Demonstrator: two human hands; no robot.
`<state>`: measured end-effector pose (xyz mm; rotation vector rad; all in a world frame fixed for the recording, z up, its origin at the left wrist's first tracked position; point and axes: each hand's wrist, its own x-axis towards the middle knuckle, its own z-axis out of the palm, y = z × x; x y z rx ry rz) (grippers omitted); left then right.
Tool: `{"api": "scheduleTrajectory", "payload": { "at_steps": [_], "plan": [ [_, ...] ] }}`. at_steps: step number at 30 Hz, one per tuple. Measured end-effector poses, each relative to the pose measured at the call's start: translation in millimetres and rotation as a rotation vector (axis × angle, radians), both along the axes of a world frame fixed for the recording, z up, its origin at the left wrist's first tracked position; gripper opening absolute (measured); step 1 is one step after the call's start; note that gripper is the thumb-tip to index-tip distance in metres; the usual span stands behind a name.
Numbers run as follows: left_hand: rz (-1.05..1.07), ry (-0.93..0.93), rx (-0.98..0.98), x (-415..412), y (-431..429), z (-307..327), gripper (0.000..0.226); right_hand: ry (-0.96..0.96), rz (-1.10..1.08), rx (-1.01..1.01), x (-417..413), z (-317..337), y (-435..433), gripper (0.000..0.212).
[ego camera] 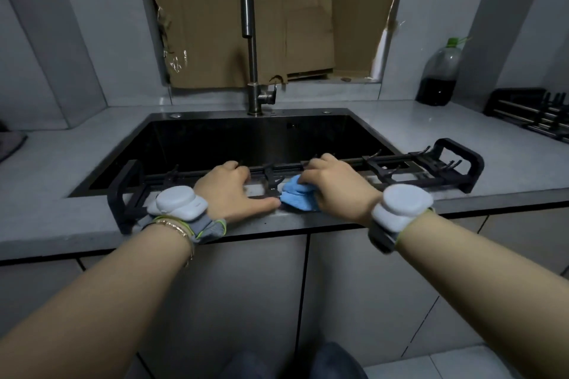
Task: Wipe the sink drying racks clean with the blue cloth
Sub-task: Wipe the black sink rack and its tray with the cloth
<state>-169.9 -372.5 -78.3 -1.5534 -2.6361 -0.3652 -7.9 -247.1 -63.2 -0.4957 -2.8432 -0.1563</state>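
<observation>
A long black drying rack [455,168] lies across the front edge of the dark sink [215,138], its bars running left to right. My left hand [229,191] grips the rack's bars near the middle, fingers curled over the far bar and thumb along the near one. My right hand [334,186] holds the bunched blue cloth [297,197] and presses it on the rack just right of my left thumb. A second black rack [529,112] rests on the counter at the far right.
A tall metal faucet [251,40] rises behind the sink. A plastic bottle [438,74] of dark liquid with a green cap stands at the back right. Cardboard covers the window behind. Grey counter [46,194] surrounds the sink; cabinet doors lie below.
</observation>
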Motion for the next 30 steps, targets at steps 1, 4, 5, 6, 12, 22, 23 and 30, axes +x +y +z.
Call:
{"api": "scheduleTrajectory", "payload": {
  "at_steps": [1, 4, 5, 6, 12, 22, 23, 30],
  "plan": [
    [0.020, 0.009, 0.007, 1, 1, 1, 0.072, 0.001, 0.001, 0.045, 3, -4, 1, 0.038],
    [0.080, 0.020, 0.013, 8, 5, 6, 0.062, 0.058, 0.041, 0.091, 14, -9, 10, 0.037],
    [0.093, 0.024, 0.008, 10, 5, 7, 0.060, 0.068, 0.073, 0.113, 16, -8, 11, 0.037],
    [0.100, 0.027, -0.001, 12, 6, 10, 0.060, 0.077, 0.121, 0.136, 17, -7, 12, 0.035],
    [0.078, -0.013, -0.078, 12, 6, 14, 0.075, 0.807, -0.105, -0.359, 36, 6, 13, 0.023],
    [-0.057, 0.229, -0.118, 56, 40, 5, 0.079, 0.444, -0.355, -0.446, 37, -23, -5, 0.020],
    [-0.055, 0.239, -0.121, 59, 42, 3, 0.073, 0.452, -0.350, -0.391, 32, -28, -9, 0.022],
    [-0.059, 0.139, -0.051, 57, 35, -14, 0.041, 0.614, -0.186, -0.229, 15, -55, -32, 0.032]
  ]
}}
